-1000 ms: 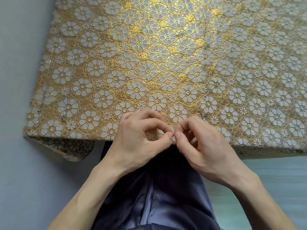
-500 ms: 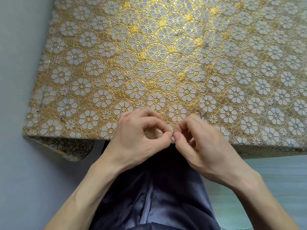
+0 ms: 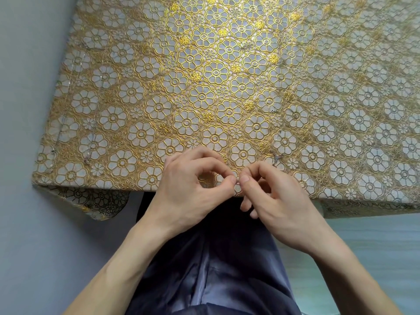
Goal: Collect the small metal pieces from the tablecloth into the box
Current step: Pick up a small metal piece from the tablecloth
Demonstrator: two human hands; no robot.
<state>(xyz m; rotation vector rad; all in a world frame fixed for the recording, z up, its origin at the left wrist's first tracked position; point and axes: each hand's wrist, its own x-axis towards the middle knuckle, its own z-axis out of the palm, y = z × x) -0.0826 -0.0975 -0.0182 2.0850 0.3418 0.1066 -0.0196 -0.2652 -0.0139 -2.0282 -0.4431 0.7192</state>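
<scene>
1. Far left on the tablecloth [image 3: 145, 64], close to its near edge: stray metal piece [image 3: 86, 160], nothing touching it.
2. Next, the left hand [image 3: 193, 189]: thumb + forefinger curled into a pinch at that near edge.
3. Between the two thumb tips, on the edge: thin metal glint [image 3: 237, 183], long axis seemingly along the edge. Can't tell which grip has it.
4. Then the right hand [image 3: 279, 201]: same pinch, thumb tip just beside the glint, so both are equally near.
5. Inward of the edge, beyond the right hand: 2nd piece [image 3: 277, 157], right nearer. No box in view.
</scene>
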